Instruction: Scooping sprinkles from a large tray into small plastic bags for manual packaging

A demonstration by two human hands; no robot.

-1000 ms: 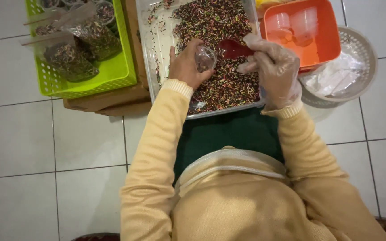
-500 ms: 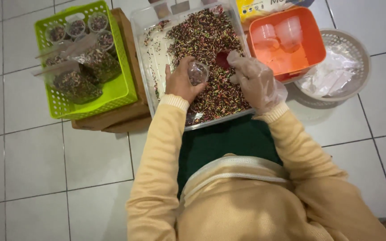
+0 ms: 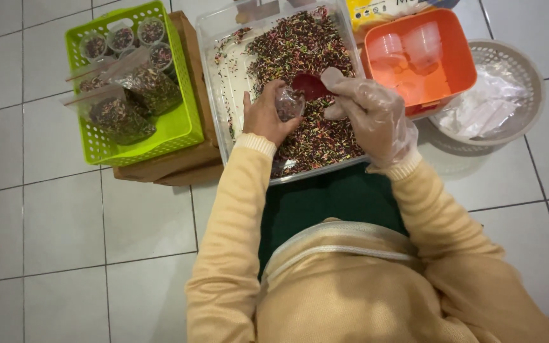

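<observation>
Pinching a small clear cup (image 3: 289,103) over the sprinkle tray (image 3: 223,95), the left hand (image 3: 265,117) risks spills if the gloved right hand (image 3: 370,117), gripping the red scoop (image 3: 309,86), tips off-centre.

The left hand (image 3: 267,117), bare, holds a small clear cup (image 3: 289,103) over a clear tray (image 3: 223,95) filled with multicoloured sprinkles (image 3: 306,57). The right hand (image 3: 371,114), in a thin plastic glove, grips a red scoop (image 3: 309,86) whose bowl sits just beside the cup's mouth. Left of the tray, a green basket (image 3: 176,130) (resting on a wooden board (image 3: 179,166)) contains filled cups and bags of sprinkles. To the right, an orange bin (image 3: 459,63) holds empty clear cups; a round white basket (image 3: 532,95) holds plastic bags.
</observation>
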